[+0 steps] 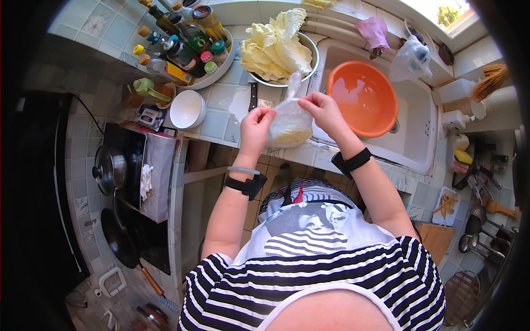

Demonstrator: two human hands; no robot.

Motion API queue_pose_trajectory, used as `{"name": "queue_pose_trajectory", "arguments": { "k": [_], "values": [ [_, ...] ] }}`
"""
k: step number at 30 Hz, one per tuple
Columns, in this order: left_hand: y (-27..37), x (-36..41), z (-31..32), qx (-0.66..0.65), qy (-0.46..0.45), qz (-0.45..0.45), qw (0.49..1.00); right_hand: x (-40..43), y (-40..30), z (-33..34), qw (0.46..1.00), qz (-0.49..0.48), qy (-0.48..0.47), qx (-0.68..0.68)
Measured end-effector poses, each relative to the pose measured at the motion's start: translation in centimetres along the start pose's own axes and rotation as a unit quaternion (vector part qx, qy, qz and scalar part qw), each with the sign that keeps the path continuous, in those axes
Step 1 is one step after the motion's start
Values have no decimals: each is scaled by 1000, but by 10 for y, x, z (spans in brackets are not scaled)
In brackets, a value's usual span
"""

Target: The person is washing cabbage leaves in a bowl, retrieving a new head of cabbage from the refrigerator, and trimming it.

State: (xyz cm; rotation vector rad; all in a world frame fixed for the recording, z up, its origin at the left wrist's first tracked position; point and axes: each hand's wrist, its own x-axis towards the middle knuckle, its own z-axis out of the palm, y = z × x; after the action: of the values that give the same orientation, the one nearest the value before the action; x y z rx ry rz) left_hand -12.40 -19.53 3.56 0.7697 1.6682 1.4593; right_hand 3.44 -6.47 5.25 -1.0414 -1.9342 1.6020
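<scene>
My left hand [256,128] and my right hand [325,111] pinch a clear plastic bag [290,120] from its two sides, at the counter's front edge. Pale yellow pieces lie in the bottom of the bag, and its top stands up in a twisted or gathered strip. Behind it, a metal bowl [315,53] holds large napa cabbage leaves [275,49]. A knife with a black handle [253,97] lies on the counter left of the bag; its blade is partly hidden. To the right of my right hand, an orange plastic basin [364,99] with water stands in the sink.
A white bowl [187,109] stands on the counter at the left, near a round tray [223,68] of bottles and jars. The white sink [418,120] spans the right side. Pans [120,238] sit on the stove at the left. A pink cloth [372,32] covers the tap.
</scene>
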Motion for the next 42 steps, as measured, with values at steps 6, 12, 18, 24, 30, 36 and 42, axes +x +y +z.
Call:
{"name": "queue_pose_trajectory", "arguments": {
  "k": [6, 12, 18, 24, 30, 36, 42],
  "values": [
    [20, -7, 9, -89, 27, 10, 996, 2, -3, 7, 988, -10, -43, 147],
    [24, -10, -5, -153, 143, -58, 976, 13, 6, -12, 994, -84, 48, 41],
    [40, -17, 1, -135, 84, 34, 987, 8, -2, 2, 989, -73, 73, 107],
    [43, -22, -4, -96, 119, 7, 988, 4, -21, -6, 967, -215, 128, -40],
    [38, -38, 1, -111, 51, 59, 991, -12, -34, 0, 987, 89, -128, 27],
    [32, -52, 2, -263, -37, -28, 964, -7, -18, 5, 904, 149, -164, 367],
    [28, -45, 20, -211, -8, -33, 977, -24, -35, 18, 926, 136, -147, 320]
  ]
}}
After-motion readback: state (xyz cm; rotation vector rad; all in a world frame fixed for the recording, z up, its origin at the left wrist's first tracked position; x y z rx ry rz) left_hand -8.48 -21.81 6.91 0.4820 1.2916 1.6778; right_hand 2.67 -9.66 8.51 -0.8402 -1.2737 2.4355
